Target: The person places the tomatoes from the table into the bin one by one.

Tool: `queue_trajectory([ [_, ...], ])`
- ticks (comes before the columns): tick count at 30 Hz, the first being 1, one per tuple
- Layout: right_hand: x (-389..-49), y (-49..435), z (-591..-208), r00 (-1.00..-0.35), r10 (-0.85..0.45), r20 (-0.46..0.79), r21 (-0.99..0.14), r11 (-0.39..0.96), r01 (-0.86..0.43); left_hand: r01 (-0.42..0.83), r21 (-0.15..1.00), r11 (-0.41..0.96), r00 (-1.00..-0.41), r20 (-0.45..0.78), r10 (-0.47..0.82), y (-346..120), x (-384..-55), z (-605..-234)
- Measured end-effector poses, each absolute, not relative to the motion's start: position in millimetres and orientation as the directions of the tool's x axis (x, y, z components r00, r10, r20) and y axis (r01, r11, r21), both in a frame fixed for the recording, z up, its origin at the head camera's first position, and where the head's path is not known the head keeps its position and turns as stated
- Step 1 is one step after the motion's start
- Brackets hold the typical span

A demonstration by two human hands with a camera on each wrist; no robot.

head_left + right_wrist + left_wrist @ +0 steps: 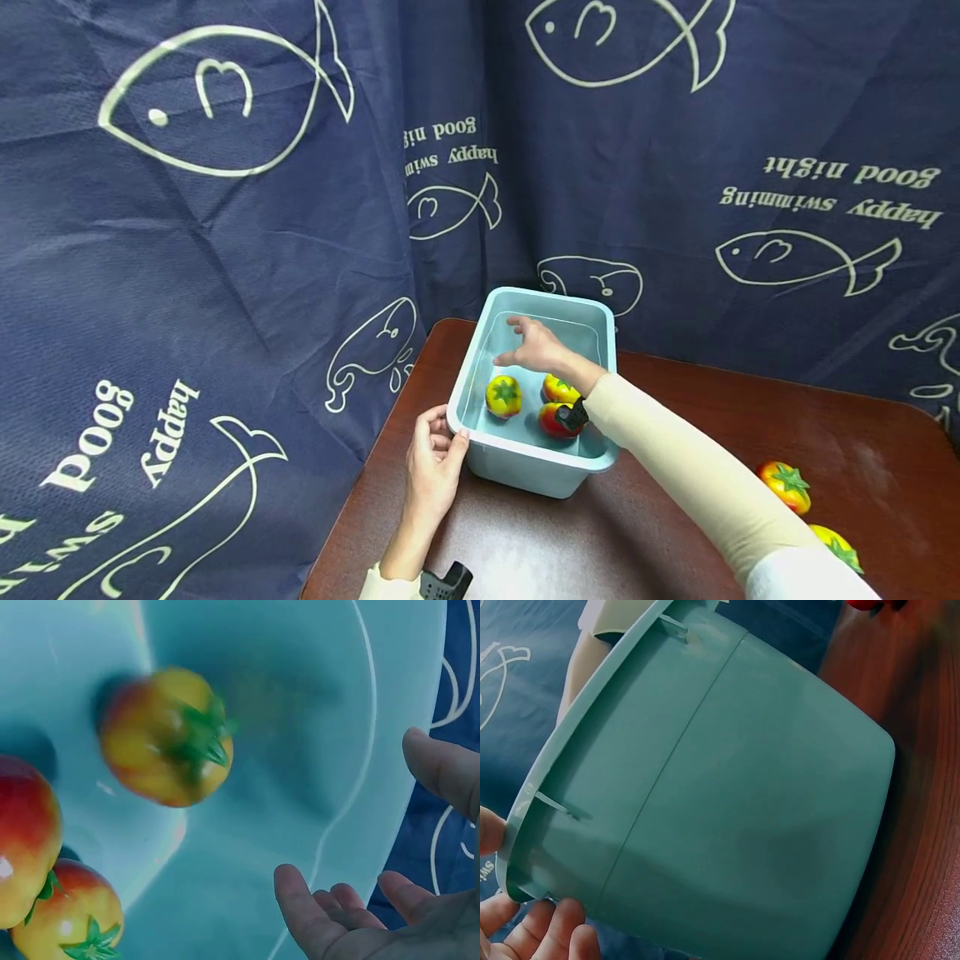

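Observation:
A light blue plastic bin stands on the table. My left hand grips its near left corner, thumb on the rim and fingers beneath; in the left wrist view the bin's outer wall fills most of the picture. Over the bin's inside is my right hand, fingers spread and holding nothing. Below it lies a yellow-and-red tomato, apart from the fingertips. Two more tomatoes, one yellowish and one redder, lie close together at the bin's right, partly covered by the wrist camera.
Two further tomatoes, one orange-red and one yellow, are on the brown table to the right, beyond the right forearm. A dark blue curtain with fish drawings hangs behind and to the left.

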State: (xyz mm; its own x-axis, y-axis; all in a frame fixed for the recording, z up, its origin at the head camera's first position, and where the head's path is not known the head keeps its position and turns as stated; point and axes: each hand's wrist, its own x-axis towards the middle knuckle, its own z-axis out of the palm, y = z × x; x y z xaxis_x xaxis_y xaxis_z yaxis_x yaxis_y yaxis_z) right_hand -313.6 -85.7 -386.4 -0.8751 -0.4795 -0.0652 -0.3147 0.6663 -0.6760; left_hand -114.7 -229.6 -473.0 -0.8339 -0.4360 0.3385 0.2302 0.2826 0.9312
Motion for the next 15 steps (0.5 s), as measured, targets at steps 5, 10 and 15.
queue_trajectory([
  [5, -313, -73, -374, -0.871, -0.487, -0.059, -0.744, 0.604, -0.287, 0.236, 0.93, 0.28, -0.826, 0.344, -0.447, -227, -116, -473],
  [10, -313, -58, -359, -0.873, -0.485, -0.046, -0.808, 0.532, -0.253, 0.221, 0.937, 0.272, -0.824, 0.328, -0.462, -224, -113, -465],
  [15, -314, -40, -350, -0.88, -0.475, -0.021, -0.838, 0.488, -0.244, 0.23, 0.936, 0.267, -0.821, 0.334, -0.463, -222, -114, -470],
])
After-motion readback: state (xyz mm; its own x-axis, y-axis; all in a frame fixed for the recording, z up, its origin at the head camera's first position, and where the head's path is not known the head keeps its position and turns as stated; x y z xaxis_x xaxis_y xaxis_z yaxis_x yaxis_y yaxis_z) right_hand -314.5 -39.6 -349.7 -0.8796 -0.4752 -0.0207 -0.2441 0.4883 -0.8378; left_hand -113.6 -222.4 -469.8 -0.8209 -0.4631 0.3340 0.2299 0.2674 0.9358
